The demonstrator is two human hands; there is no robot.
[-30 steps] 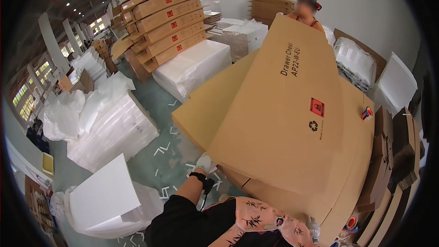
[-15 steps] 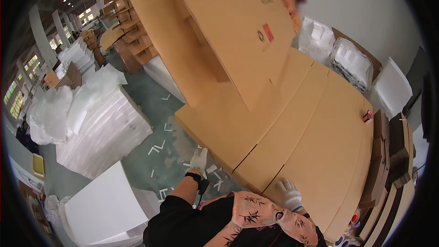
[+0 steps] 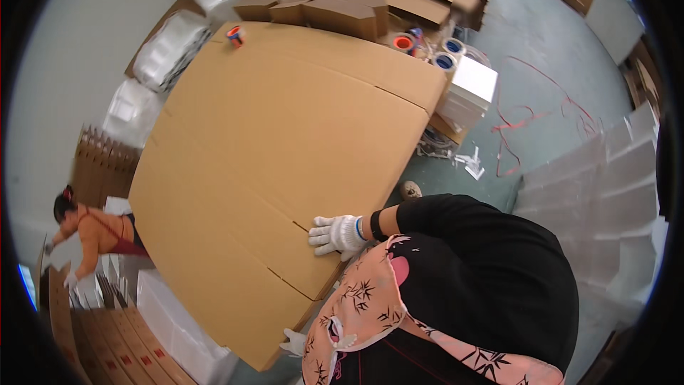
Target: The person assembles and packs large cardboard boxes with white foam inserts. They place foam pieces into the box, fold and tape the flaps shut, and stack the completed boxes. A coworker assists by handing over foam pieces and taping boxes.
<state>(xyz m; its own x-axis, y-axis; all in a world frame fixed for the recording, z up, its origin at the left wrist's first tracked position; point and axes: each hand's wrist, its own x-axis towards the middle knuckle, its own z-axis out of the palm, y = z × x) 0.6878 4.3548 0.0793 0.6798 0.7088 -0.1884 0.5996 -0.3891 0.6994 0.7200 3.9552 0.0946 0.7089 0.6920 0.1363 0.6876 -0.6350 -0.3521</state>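
Observation:
A large flat cardboard sheet (image 3: 285,135), creased and slit along its folds, lies in front of me. My right hand (image 3: 336,235), in a white knit glove, rests palm down on it near its close edge, fingers spread. Beside the sheet's near left corner is my left hand (image 3: 293,342), also gloved. Its fingers look stretched out, though the patterned pink cloth (image 3: 360,299) on my front covers part of it. No object shows in either hand.
Tape rolls (image 3: 403,44) and a white box (image 3: 470,85) stand by the far right corner; another tape roll (image 3: 235,36) lies on the sheet. Folded cardboard (image 3: 320,11) borders the far edge. A co-worker (image 3: 100,232) bends at the left beside brown cartons (image 3: 121,346). Red strapping (image 3: 513,125) trails across the floor.
My view has swung to the right. The raised carton is no longer seen standing over the sheet. The co-worker, earlier mostly hidden behind it, now shows bending at the left.

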